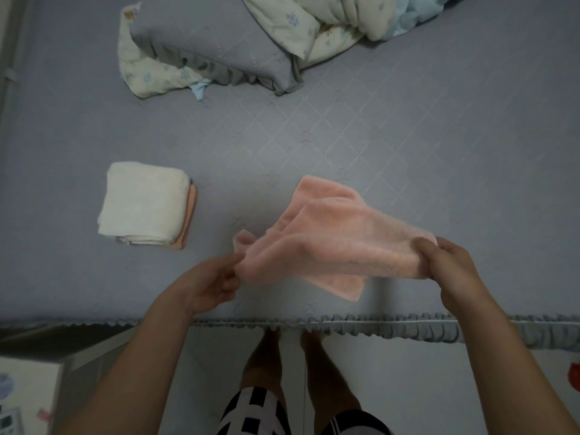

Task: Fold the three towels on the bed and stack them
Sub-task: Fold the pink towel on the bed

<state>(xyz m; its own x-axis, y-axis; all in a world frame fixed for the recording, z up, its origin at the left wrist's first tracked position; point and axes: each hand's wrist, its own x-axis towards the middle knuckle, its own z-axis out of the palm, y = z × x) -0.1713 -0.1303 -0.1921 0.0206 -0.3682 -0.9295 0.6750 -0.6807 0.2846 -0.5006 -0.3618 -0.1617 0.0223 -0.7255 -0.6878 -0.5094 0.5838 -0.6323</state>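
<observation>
A pink towel [332, 240] hangs loosely bunched just above the grey bed, near its front edge. My right hand [452, 268] pinches its right end and my left hand [213, 281] pinches its left corner. One far corner of the towel rests on the sheet. To the left, a folded white towel [141, 202] lies on top of a folded orange towel [188, 221], whose edge shows on the right side of the stack.
The grey quilted sheet [376, 136] covers the bed, with a ruffled front edge [408, 328]. A grey pillow [213, 45] and a crumpled floral duvet [314, 23] lie at the back. A white cabinet [28, 394] stands at lower left on the floor.
</observation>
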